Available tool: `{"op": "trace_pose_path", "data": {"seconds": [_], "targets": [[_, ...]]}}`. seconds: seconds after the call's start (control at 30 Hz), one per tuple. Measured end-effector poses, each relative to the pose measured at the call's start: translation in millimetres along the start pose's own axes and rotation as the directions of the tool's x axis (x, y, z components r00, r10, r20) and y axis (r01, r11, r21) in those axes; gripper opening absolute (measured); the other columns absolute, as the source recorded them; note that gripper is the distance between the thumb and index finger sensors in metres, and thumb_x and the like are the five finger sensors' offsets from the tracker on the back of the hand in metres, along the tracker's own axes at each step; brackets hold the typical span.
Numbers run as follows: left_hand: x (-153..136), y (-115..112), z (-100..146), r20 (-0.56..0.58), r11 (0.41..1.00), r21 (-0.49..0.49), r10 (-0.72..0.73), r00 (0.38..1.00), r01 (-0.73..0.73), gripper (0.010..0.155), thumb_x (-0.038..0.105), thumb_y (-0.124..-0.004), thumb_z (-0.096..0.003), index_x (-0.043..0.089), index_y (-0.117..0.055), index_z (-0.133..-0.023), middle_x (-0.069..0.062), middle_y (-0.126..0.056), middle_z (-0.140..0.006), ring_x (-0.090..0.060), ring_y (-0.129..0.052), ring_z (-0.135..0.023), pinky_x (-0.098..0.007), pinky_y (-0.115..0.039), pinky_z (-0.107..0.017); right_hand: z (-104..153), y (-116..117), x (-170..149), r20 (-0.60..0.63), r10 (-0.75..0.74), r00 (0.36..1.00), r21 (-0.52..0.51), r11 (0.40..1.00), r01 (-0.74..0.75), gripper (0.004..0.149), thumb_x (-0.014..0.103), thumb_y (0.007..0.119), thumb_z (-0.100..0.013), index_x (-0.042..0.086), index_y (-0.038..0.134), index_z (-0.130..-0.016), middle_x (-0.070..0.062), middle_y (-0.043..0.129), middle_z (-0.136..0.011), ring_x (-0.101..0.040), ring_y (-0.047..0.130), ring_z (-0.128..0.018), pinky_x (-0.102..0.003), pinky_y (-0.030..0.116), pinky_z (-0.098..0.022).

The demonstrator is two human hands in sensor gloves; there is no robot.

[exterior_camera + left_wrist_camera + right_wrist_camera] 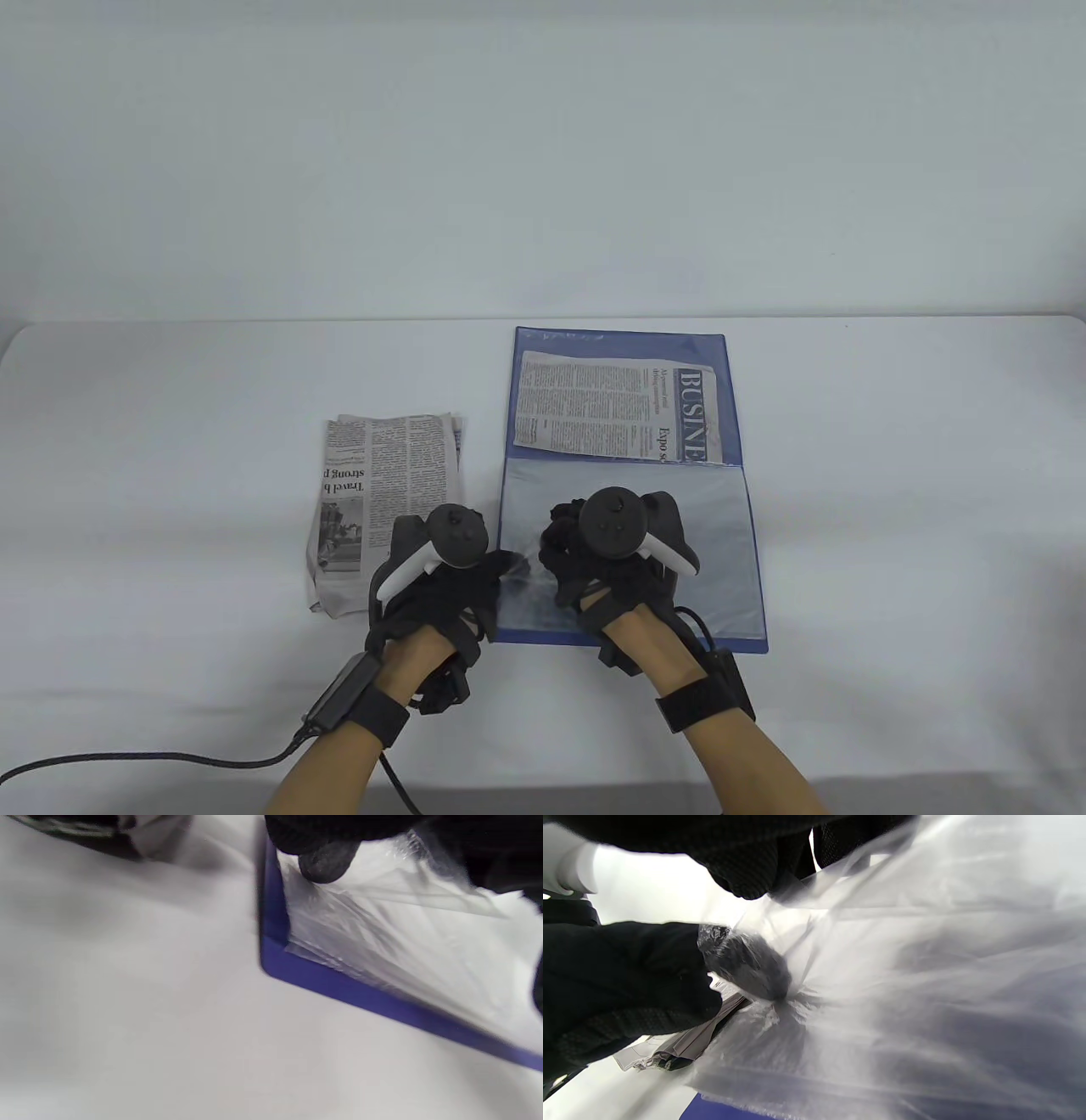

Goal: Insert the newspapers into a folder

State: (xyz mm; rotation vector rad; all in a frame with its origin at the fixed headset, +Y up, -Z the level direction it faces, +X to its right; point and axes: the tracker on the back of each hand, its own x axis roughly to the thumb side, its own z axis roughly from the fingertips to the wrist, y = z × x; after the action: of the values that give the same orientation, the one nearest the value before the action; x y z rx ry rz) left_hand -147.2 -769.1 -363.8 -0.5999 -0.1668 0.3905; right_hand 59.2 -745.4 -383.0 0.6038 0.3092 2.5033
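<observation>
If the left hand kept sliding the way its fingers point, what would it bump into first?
The left hand points right, toward the blue folder. Its fingertip already touches the clear plastic sleeve at the folder's near-left edge, so probably more sleeve, then the right hand.

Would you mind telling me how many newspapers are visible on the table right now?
2: one folded newspaper lies on the table left of the blue folder; another sits in the folder's far half. More may be hidden.

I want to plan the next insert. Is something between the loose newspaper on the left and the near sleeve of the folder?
Only the hands: the left hand and right hand work at the clear sleeve by the loose newspaper.
</observation>
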Motion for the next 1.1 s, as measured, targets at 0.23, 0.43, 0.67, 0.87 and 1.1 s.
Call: {"op": "trace_pose_path", "data": {"seconds": [0.23, 0.43, 0.67, 0.87, 1.1], "targets": [[-9.8, 9.9, 2.6, 0.0, 0.994, -0.037, 0.107, 0.994, -0.107, 0.052, 0.028, -0.057, -0.0623, 0.048, -0.061, -0.11, -0.003, -0.004, -0.126, -0.033, 0.02, -0.108, -0.064, 0.005, -0.079, -0.1, -0.3, -1.0, 0.004, -0.006, 1.0, -0.01, 1.0, 0.006, 0.037, 0.027, 0.078, -0.056, 0.006, 0.075, -0.086, -0.025, 0.052, -0.104, -0.051, 0.048, -0.096, -0.074, 0.035, -0.063], [-41.8, 47.5, 31.6, -0.247, 0.973, 0.095, 0.23, 0.941, -0.212, 0.068, 0.038, -0.062, -0.0632, 0.034, -0.023, -0.119, -0.012, 0.002, -0.123, -0.04, 0.016, -0.107, -0.065, 0.0, -0.079, 0.1, -0.8, -1.4, 0.008, -0.018, 1.0, -0.015, 1.0, 0.019, 0.037, 0.027, 0.077, -0.056, 0.006, 0.074, -0.086, -0.026, 0.052, -0.103, -0.051, 0.048, -0.096, -0.074, 0.035, -0.063], [-128.3, 50.3, 45.7, -0.585, 0.89, 0.084, 0.408, 0.701, -0.448, 0.112, 0.046, -0.077, -0.0596, 0.011, 0.019, -0.105, -0.021, 0.03, -0.105, -0.052, 0.025, -0.097, -0.07, 0.001, -0.075, -0.2, 1.1, -0.4, 0.008, -0.007, 1.0, -0.004, 1.0, 0.007, 0.037, 0.027, 0.077, -0.056, 0.005, 0.074, -0.086, -0.026, 0.052, -0.103, -0.051, 0.048, -0.096, -0.074, 0.035, -0.063], [-152.2, 45.5, 43.1, -0.653, 0.883, 0.193, 0.441, 0.616, -0.428, 0.085, 0.045, -0.076, -0.0598, 0.024, -0.011, -0.109, -0.014, 0.022, -0.11, -0.045, 0.02, -0.104, -0.065, -0.004, -0.082, -0.5, 3.5, -1.8, 0.0, -0.008, 1.0, 0.01, 1.0, 0.008, 0.037, 0.027, 0.077, -0.056, 0.005, 0.074, -0.086, -0.026, 0.052, -0.103, -0.052, 0.047, -0.096, -0.074, 0.035, -0.063], [-151.2, 60.7, 53.2, -0.723, 0.915, 0.359, 0.397, 0.565, -0.184, 0.042, 0.05, -0.071, -0.0612, 0.031, -0.066, -0.099, 0.0, -0.027, -0.126, -0.035, -0.025, -0.121, -0.057, -0.033, -0.093, -0.2, 3.0, -2.3, 0.001, -0.011, 1.0, 0.011, 1.0, 0.011, 0.037, 0.027, 0.077, -0.056, 0.005, 0.074, -0.086, -0.026, 0.052, -0.103, -0.052, 0.048, -0.096, -0.074, 0.035, -0.063]]}}
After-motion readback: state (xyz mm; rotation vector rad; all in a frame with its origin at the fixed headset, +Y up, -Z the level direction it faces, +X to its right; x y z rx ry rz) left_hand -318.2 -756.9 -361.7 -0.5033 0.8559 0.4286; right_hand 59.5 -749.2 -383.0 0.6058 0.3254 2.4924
